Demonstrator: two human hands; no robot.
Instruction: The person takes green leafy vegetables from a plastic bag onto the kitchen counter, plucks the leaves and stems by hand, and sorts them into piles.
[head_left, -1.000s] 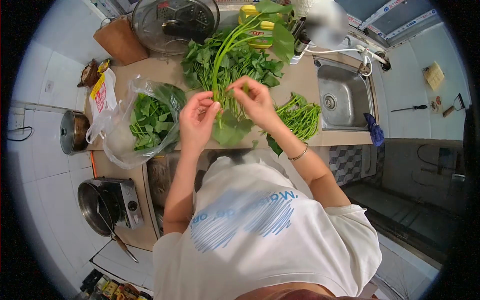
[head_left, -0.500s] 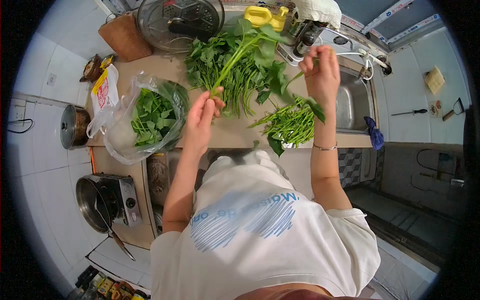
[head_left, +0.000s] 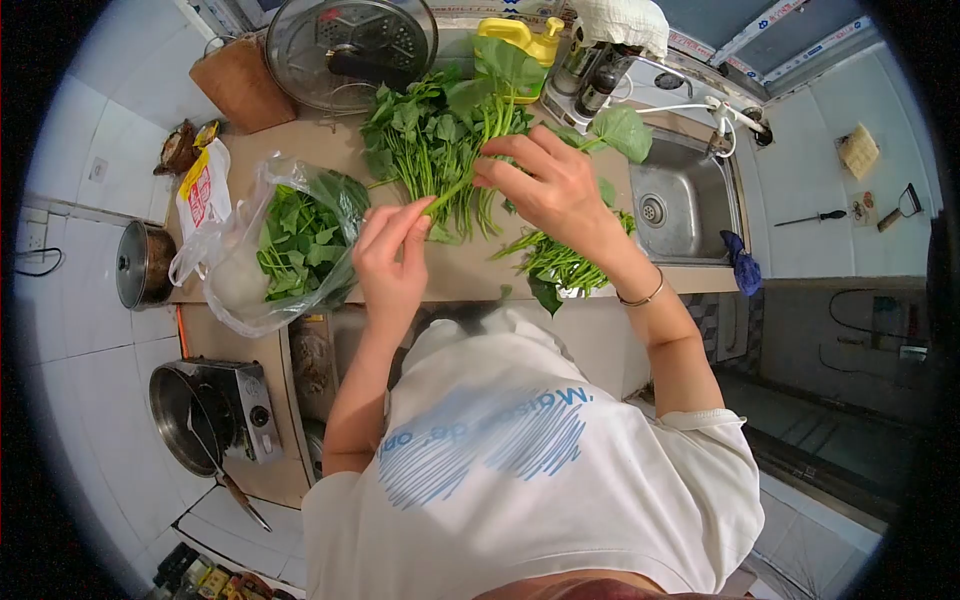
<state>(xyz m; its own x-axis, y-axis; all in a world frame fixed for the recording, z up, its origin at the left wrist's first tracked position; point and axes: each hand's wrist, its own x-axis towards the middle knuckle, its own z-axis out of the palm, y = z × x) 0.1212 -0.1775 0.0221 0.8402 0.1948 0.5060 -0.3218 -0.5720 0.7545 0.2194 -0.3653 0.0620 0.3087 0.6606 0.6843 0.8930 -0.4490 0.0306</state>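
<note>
My left hand (head_left: 390,250) pinches the lower end of a green leafy stem (head_left: 450,194) between thumb and fingers. Higher up, the fingers of my right hand (head_left: 552,190) close on the same stem. A broad leaf (head_left: 620,132) sticks out beyond my right hand, and I cannot tell which stem it belongs to. Behind both hands lies a heap of leafy greens (head_left: 405,145) on the counter. Below my right wrist is a pile of trimmed green stems (head_left: 565,258), partly covered by the forearm. Left of my left hand sits a clear plastic bag (head_left: 235,285) with loose leaves (head_left: 300,240) inside.
A steel sink (head_left: 685,215) is at the right, with a blue cloth (head_left: 742,265) over its front edge. At the back stand a glass lid (head_left: 350,45), a wooden block (head_left: 243,85) and a yellow jug (head_left: 515,32). A wok (head_left: 180,425) rests on the lower-left stove.
My right hand has come down and left, from near the sink to the stem beside my left hand. My left hand has moved slightly down and left, still holding the stem.
</note>
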